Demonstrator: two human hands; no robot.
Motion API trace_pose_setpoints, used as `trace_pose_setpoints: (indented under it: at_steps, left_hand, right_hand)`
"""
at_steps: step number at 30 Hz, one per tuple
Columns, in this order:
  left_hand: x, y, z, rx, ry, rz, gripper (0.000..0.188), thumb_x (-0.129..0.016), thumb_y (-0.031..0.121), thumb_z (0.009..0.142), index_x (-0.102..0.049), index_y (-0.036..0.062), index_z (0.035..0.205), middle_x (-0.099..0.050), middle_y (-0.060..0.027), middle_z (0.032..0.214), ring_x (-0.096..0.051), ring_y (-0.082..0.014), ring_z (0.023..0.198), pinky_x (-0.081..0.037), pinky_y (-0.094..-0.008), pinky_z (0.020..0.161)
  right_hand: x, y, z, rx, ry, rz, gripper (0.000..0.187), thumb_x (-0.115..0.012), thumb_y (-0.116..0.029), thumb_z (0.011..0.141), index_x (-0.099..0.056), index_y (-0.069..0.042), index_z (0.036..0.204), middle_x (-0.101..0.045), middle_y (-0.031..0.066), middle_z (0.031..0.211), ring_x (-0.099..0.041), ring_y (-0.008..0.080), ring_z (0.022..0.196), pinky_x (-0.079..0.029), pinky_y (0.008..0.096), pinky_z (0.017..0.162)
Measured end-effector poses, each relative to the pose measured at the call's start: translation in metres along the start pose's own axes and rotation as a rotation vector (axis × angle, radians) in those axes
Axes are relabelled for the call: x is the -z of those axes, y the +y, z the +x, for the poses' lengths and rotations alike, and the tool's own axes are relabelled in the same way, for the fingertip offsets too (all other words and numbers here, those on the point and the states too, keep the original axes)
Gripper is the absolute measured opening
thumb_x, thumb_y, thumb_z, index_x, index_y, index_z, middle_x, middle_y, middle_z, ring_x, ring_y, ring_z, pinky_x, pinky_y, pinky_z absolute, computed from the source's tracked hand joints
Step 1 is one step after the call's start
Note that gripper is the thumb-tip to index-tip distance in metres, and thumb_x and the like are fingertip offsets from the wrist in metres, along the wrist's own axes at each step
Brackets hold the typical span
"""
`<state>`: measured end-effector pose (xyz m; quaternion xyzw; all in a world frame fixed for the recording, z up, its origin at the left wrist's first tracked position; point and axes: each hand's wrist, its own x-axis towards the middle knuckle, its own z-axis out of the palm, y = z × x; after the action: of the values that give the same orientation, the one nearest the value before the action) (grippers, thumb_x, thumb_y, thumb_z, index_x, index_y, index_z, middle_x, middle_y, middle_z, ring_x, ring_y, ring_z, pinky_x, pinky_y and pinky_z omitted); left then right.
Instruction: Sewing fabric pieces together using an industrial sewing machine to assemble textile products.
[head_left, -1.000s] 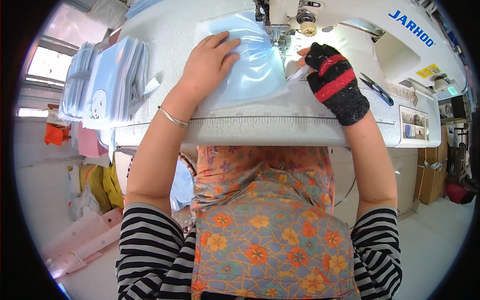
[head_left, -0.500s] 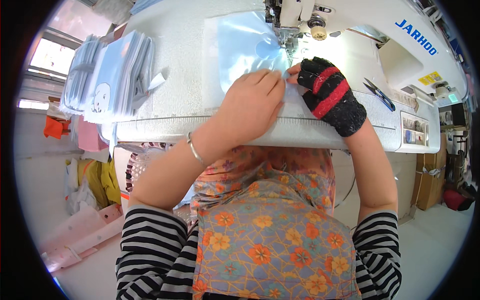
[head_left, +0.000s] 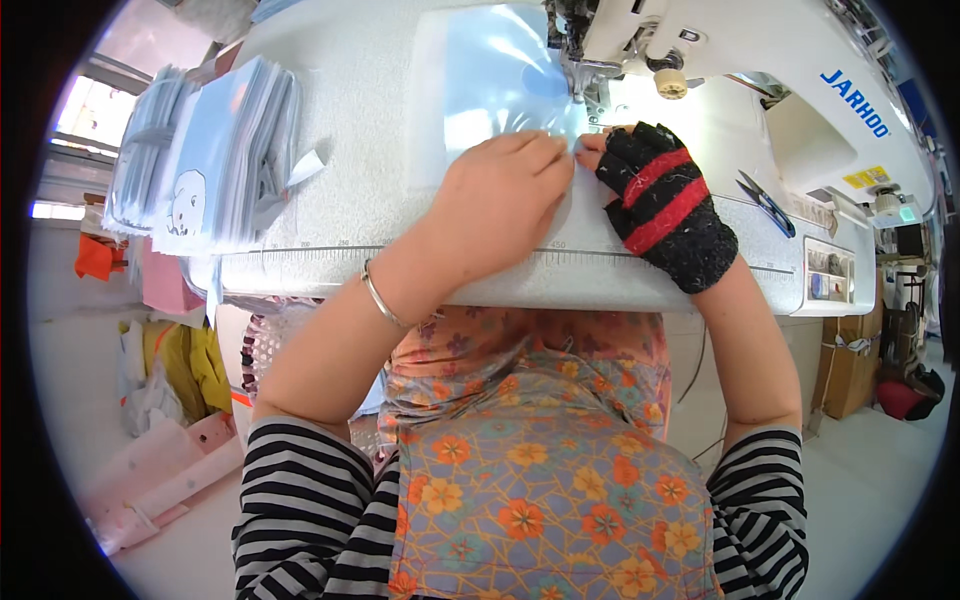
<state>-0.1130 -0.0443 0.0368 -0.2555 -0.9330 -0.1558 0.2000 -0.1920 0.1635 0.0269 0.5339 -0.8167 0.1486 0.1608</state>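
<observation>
A light-blue, glossy sheet piece (head_left: 500, 75) with a clear plastic margin lies on the machine bed, its right edge at the presser foot (head_left: 590, 92) of a white sewing machine (head_left: 735, 45). My left hand (head_left: 505, 200), bare with a silver bangle at the wrist, is closed over the near right part of the piece, its fingers pressed together. To its right, my right hand (head_left: 665, 205) wears a black fingerless glove with red stripes. Its thumb and forefinger are pinched at the sheet's right edge, just below the foot. My fingers hide the near right corner.
Stacks of light-blue printed pieces (head_left: 215, 150) stand on the left of the bed. Thread snips (head_left: 767, 205) lie to the right, near a small compartment of bobbins (head_left: 828, 270). A ruler strip (head_left: 620, 258) runs along the near edge. A cardboard box (head_left: 848, 365) stands at the right.
The light-blue piece has slid farther away, past the presser foot, and its darker round mark no longer shows. Both hands stay close to its right edge. The whole view has shifted slightly.
</observation>
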Motion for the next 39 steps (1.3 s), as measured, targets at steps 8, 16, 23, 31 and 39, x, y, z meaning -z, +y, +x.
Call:
trace_pose_setpoints:
  at_steps: [8,16,23,31,39]
  left_hand:
    - [-0.009,-0.032,0.018,-0.066,0.095,0.003,0.017,-0.062,0.005,0.072,-0.065,0.0051,0.088,-0.062,-0.0072,0.091,-0.063,-0.0274,0.089,-0.054,-0.0391,0.074]
    - [-0.016,-0.053,0.030,-0.076,0.120,0.020,0.019,-0.062,0.004,0.071,-0.065,0.0041,0.090,-0.065,-0.0083,0.099,-0.064,-0.0279,0.094,-0.055,-0.0394,0.078]
    - [-0.020,-0.058,0.034,-0.060,0.121,0.015,0.023,-0.061,0.005,0.073,-0.065,0.0044,0.095,-0.065,-0.0080,0.105,-0.064,-0.0278,0.100,-0.054,-0.0394,0.083]
    - [-0.022,-0.058,0.034,-0.059,0.086,0.037,0.031,-0.061,0.005,0.072,-0.066,0.0046,0.103,-0.064,-0.0078,0.110,-0.063,-0.0270,0.103,-0.054,-0.0393,0.085]
    - [-0.021,-0.051,0.036,-0.021,0.092,0.079,0.033,-0.059,0.005,0.077,-0.066,0.0073,0.110,-0.064,-0.0089,0.116,-0.064,-0.0289,0.100,-0.055,-0.0384,0.083]
  right_hand:
    - [-0.003,0.002,0.008,0.002,-0.019,-0.046,0.048,-0.059,0.000,0.070,-0.062,-0.006,0.118,-0.062,0.0126,0.122,-0.057,0.0343,0.112,-0.044,0.0456,0.102]
    - [-0.007,0.000,0.012,-0.008,-0.009,-0.099,0.041,-0.058,-0.002,0.079,-0.061,-0.006,0.119,-0.061,0.0118,0.126,-0.058,0.0329,0.112,-0.043,0.0450,0.103]
    - [-0.006,0.000,0.013,-0.052,-0.018,-0.095,0.039,-0.057,-0.002,0.081,-0.062,-0.008,0.119,-0.061,0.0101,0.128,-0.059,0.0306,0.113,-0.043,0.0437,0.102]
    - [-0.012,0.003,0.010,-0.064,0.018,-0.091,0.037,-0.056,-0.001,0.081,-0.062,-0.007,0.116,-0.061,0.0106,0.127,-0.059,0.0315,0.110,-0.045,0.0436,0.099]
    - [-0.012,0.008,0.013,-0.067,0.048,-0.055,0.031,-0.057,-0.001,0.081,-0.062,-0.006,0.110,-0.062,0.0124,0.120,-0.060,0.0329,0.104,-0.047,0.0438,0.093]
